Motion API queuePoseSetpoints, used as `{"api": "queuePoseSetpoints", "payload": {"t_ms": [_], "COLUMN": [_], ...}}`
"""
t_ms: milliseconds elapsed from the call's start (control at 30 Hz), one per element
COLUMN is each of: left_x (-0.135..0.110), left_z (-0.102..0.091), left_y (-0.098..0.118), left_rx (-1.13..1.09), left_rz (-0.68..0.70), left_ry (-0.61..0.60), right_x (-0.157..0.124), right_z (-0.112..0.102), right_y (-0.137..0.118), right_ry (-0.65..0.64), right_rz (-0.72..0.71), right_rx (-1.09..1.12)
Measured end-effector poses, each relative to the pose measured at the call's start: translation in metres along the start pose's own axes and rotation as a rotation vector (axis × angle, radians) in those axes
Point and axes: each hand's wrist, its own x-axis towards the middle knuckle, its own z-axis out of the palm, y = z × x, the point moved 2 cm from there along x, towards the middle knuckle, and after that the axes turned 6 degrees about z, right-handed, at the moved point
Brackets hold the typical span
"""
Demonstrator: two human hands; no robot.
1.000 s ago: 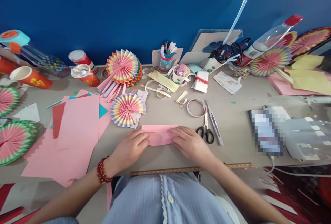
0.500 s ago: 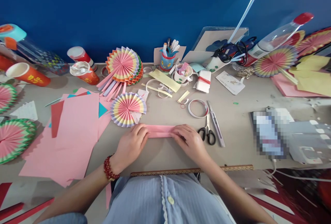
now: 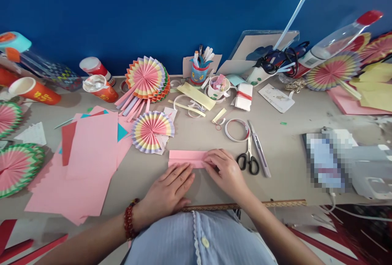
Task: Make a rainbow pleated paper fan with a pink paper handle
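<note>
Decent light up the middle, wide lens goes wonky at the sides

The surface [image 3: 284, 150] is fairly bright, shadows are soft, like the faint one just below the pink strip [image 3: 186, 155] by the right hand [image 3: 226, 173]; can't pin down the lamp. Blue wall [image 3: 153, 7] is pretty murky along the back edge, lighter toward the right. Bright shine on the pale rod [image 3: 296, 10] and clear bottle [image 3: 335, 46] near the back right corner. Both back corners look stretched and kinda soft, phone [image 3: 326, 161] near the right edge is pixelated, middle's reasonably crisp.
</note>
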Motion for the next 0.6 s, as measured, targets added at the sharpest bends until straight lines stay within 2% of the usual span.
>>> {"api": "queuePoseSetpoints", "payload": {"t_ms": [600], "left_x": [-0.0014], "left_z": [0.0069], "left_y": [-0.0014], "left_rx": [0.025], "left_rz": [-0.021], "left_ry": [-0.109], "right_x": [0.0014], "right_z": [0.0050], "right_y": [-0.0011], "right_ry": [-0.046], "right_rz": [0.034], "right_rx": [-0.079]}}
